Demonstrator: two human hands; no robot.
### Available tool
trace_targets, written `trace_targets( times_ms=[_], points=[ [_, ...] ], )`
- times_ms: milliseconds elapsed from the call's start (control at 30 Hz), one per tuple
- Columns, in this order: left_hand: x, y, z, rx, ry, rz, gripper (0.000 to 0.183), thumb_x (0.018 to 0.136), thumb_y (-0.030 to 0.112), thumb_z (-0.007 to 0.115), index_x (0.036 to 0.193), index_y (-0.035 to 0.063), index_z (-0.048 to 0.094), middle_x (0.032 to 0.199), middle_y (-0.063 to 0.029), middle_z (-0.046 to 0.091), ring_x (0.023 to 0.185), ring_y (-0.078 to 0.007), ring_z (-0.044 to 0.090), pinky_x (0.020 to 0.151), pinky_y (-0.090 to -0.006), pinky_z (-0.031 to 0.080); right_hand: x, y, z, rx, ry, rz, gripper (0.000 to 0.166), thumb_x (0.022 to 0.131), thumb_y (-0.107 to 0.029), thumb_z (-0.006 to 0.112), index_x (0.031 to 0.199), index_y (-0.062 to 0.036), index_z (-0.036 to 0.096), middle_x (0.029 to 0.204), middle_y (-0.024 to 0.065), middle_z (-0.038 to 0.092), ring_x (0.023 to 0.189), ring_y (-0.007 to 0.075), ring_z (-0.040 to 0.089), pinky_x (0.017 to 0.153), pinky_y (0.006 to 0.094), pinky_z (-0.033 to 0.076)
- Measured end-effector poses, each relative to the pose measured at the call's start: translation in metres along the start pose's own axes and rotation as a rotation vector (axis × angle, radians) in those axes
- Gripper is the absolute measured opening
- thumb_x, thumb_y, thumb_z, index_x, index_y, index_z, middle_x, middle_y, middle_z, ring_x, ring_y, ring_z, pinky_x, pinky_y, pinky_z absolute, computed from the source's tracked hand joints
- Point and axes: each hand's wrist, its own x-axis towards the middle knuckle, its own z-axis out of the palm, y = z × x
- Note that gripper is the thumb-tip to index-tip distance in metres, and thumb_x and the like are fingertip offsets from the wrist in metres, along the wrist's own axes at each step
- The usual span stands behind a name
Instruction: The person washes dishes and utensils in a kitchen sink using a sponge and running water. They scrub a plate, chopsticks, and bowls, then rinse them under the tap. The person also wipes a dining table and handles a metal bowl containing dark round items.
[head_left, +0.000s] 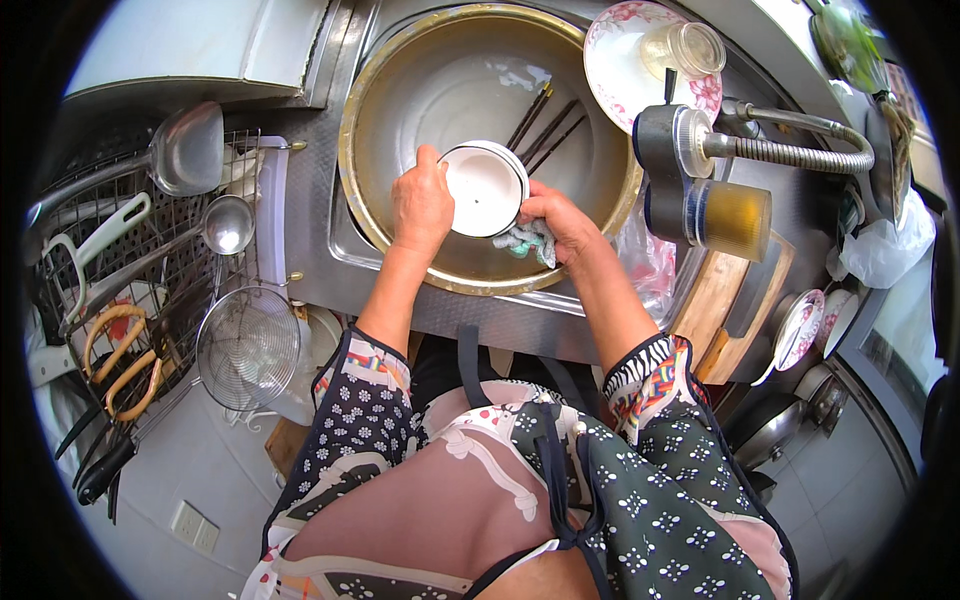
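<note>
Over a large metal basin (450, 82) of water, my left hand (424, 199) grips the left rim of a white bowl (480, 191) with a dark edge. A second white rim shows just behind it, so bowls seem stacked. My right hand (559, 221) holds the bowl's right side, with a grey and green cloth (529, 241) under the fingers. Several dark chopsticks (551, 131) lie in the basin beyond the bowl. At the basin's upper right, a floral plate (615, 67) carries a glass jar (697, 51).
A faucet with filter (664, 176) reaches in at the right, beside wooden boards (712, 300) and a plastic bag (649, 262). Left hangs a wire rack (169, 330) with a spatula (191, 150), a ladle (229, 225) and a strainer (247, 349). Bowls (799, 330) stand far right.
</note>
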Motion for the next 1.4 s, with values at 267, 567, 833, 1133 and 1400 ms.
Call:
trace_targets(
  times_ms=[267,567,833,1133,1400],
  points=[
    [0.003,-0.012,0.005,-0.075,0.057,-0.043,0.013,0.095,0.012,0.063,0.093,0.0013,0.055,0.075,-0.0249,0.065,0.074,-0.0471,0.065,0.066,-0.0540,0.048,0.035,0.023,-0.015,-0.042,0.056,0.201,0.026,0.077,-0.009,0.057,0.102,-0.0041,0.061,0.081,0.0095,0.065,0.060,0.0202,0.061,0.042,0.0339,0.044],
    [0.026,-0.068,0.008,-0.454,0.158,-0.455,0.012,0.094,0.008,0.065,0.096,-0.0009,0.057,0.084,-0.0154,0.065,0.076,-0.0253,0.059,0.073,-0.0392,0.048,0.049,0.035,-0.028,-0.782,0.296,-0.017,0.029,0.075,-0.016,0.062,0.098,-0.0002,0.070,0.088,0.0156,0.071,0.076,0.0290,0.067,0.068,0.0407,0.052],
    [0.060,-0.064,0.032,-0.522,0.137,-0.560,0.037,0.074,-0.008,0.059,0.110,-0.0063,0.063,0.102,-0.0178,0.070,0.092,-0.0248,0.067,0.084,-0.0339,0.052,0.014,0.006,0.009,-1.716,0.444,0.017,0.041,0.084,-0.026,0.061,0.120,-0.0111,0.073,0.123,0.0175,0.067,0.119,0.0371,0.061,0.103,0.0520,0.047],
    [0.069,-0.073,0.036,-1.297,-0.336,-0.871,0.032,0.070,-0.002,0.055,0.102,-0.0015,0.063,0.095,-0.0149,0.065,0.078,-0.0277,0.062,0.063,-0.0418,0.054,0.022,0.018,0.012,-1.940,0.671,-0.552,0.025,0.088,-0.014,0.059,0.107,-0.0093,0.074,0.120,0.0138,0.062,0.123,0.0327,0.052,0.100,0.0574,0.041],
    [0.086,-0.007,-0.001,-0.370,-0.003,-0.501,0.064,0.079,0.035,0.076,0.123,-0.0025,0.050,0.108,-0.0243,0.064,0.108,-0.0420,0.064,0.085,-0.0551,0.054,0.046,0.021,-0.002,-1.784,0.479,-0.652,0.014,0.083,-0.005,0.058,0.090,-0.0025,0.070,0.088,0.0206,0.069,0.079,0.0394,0.070,0.072,0.0481,0.058]
  ],
)
